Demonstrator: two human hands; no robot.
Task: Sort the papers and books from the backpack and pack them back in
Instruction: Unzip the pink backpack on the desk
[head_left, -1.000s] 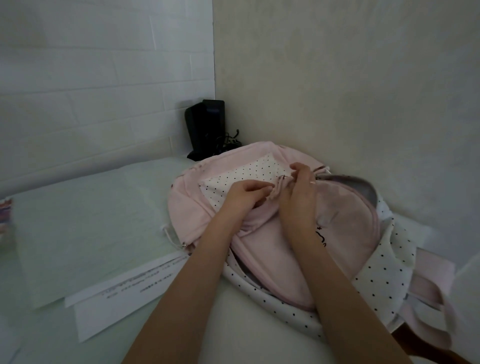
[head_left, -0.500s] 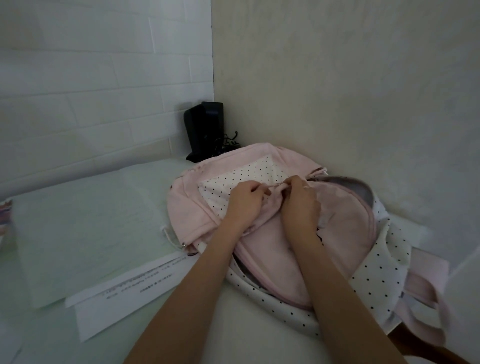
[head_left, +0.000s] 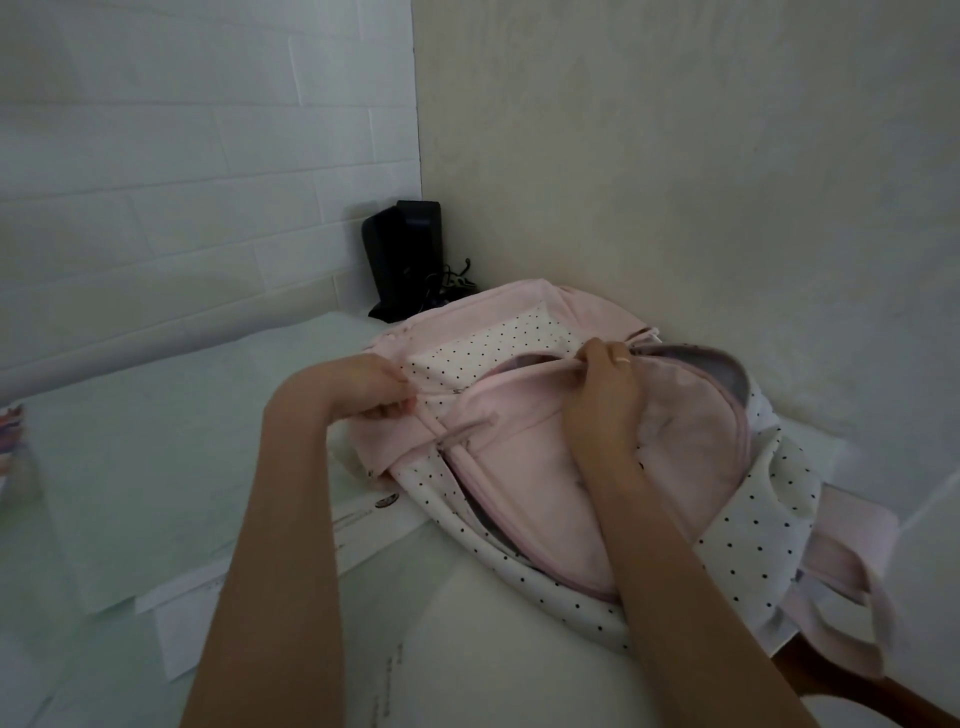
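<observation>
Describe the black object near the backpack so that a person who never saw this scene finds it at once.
Look at the far corner where the white brick wall meets the plain beige wall. There, just behind the top of the pink backpack with white dotted panels, stands an upright black box-shaped device with dark cables beside it. It is the only black thing among pale papers and fabric.

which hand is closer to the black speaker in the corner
Left. The left hand pinches the backpack edge just below the black speaker; the right hand sits farther right.
</observation>
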